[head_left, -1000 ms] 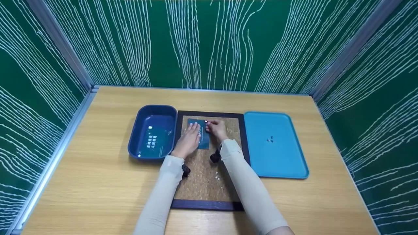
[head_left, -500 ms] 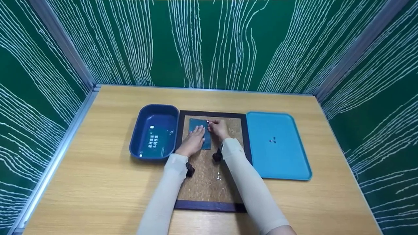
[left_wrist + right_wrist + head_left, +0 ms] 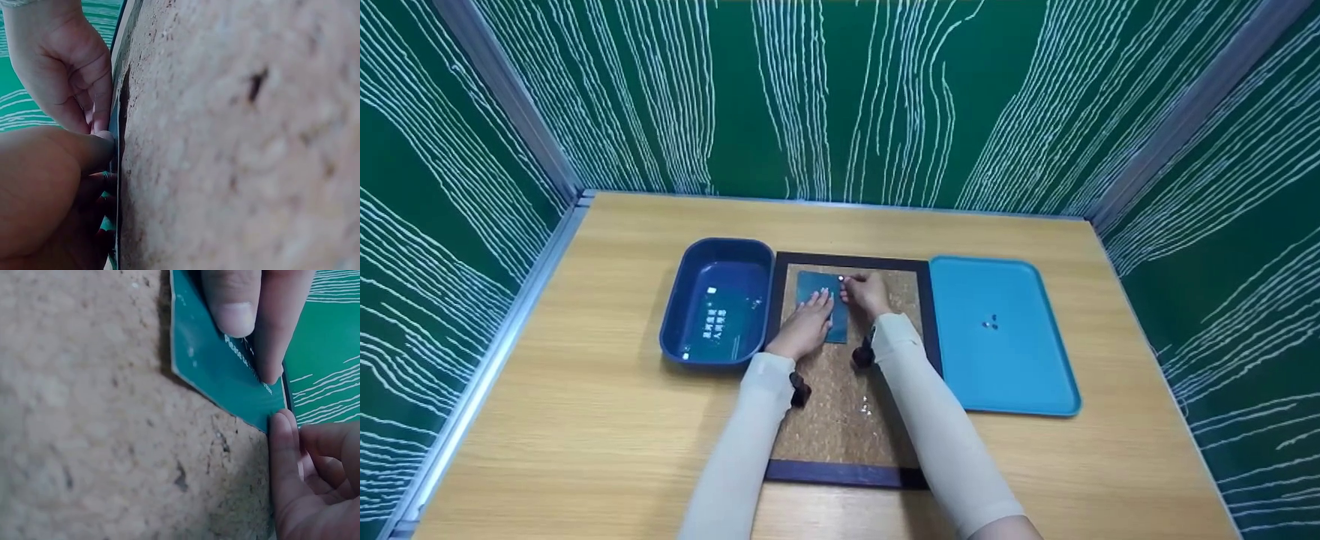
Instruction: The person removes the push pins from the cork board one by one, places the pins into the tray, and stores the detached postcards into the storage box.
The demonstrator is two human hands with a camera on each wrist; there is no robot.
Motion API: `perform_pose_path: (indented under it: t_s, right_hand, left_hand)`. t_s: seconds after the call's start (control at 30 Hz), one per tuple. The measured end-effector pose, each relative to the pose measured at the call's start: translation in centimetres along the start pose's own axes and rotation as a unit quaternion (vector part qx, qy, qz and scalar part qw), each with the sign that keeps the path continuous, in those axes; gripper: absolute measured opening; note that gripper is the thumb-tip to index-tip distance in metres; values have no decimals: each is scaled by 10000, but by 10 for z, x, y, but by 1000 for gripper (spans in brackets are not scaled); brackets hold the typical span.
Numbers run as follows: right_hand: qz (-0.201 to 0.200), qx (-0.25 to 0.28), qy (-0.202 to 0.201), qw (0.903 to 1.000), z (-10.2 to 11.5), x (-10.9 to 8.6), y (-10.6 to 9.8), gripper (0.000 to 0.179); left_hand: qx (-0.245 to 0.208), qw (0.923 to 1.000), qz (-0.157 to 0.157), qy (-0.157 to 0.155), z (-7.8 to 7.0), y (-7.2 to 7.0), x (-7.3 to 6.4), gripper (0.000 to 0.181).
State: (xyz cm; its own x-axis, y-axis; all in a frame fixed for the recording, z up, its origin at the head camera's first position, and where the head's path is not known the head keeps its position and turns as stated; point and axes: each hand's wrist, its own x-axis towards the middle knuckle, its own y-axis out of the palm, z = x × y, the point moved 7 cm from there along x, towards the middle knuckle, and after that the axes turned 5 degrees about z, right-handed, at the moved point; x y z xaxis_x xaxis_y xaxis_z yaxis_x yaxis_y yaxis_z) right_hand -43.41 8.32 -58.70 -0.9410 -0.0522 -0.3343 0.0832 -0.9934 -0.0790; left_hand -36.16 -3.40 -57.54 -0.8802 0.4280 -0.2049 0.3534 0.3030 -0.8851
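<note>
A teal card (image 3: 812, 282) with white print lies on the cork board (image 3: 840, 435), toward its far end. My left hand (image 3: 808, 322) rests on the card, fingers spread out straight, and the right wrist view shows its thumb and a finger (image 3: 233, 304) over the print. At the card's far right corner, my right hand (image 3: 868, 292) pinches a tiny shiny-headed thumbtack (image 3: 841, 278). Fingertips cover most of the tack. In the left wrist view, the right hand's curled fingers (image 3: 84, 84) meet the board close to the left thumb (image 3: 95, 149).
On the left stands a dark blue bin (image 3: 675, 330) holding teal cards (image 3: 727, 330) with white lettering. A light blue tray (image 3: 1005, 375) on the right holds several small tacks (image 3: 991, 322). Small shiny marks (image 3: 865, 407) show on the board's near half. Green patterned walls enclose the table.
My left hand has slid slightly right across the card, covering print that showed before. The right hand keeps its pinch at the corner. The whole head view has shifted a little.
</note>
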Motion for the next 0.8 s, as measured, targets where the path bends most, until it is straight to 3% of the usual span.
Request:
perform_pose_path:
  t_s: [0.37, 0.6, 0.8]
  right_hand:
    - [-95, -454, -337, 9984, 0, 2, -1, 21]
    - [-280, -1105, -677, 9912, 3, 0, -3, 18]
    - [-291, -1520, -780, 9849, 8, 2, 2, 15]
  left_hand:
    - [-202, 9997, 97, -113, 2, 1, 0, 50]
    - [-193, 9996, 186, -124, 1, 2, 1, 51]
    - [-190, 9997, 82, -101, 2, -1, 0, 50]
